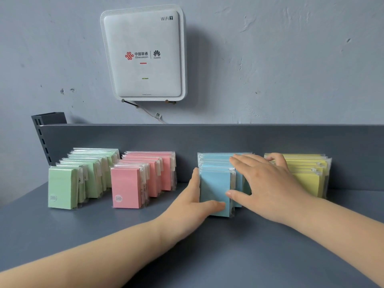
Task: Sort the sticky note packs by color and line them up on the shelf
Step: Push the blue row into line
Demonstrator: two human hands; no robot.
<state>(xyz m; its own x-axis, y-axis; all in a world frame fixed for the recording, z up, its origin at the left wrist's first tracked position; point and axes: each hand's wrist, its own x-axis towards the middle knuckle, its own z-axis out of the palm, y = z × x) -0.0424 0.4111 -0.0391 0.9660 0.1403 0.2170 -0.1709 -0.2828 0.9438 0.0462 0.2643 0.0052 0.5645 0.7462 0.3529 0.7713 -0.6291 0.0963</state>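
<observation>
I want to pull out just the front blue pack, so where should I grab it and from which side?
Pinch the front blue pack by its top edge, coming from above. It stands upright with packs pressed behind it, and the left hand and right hand flank its sides, so only the top is free.
</observation>
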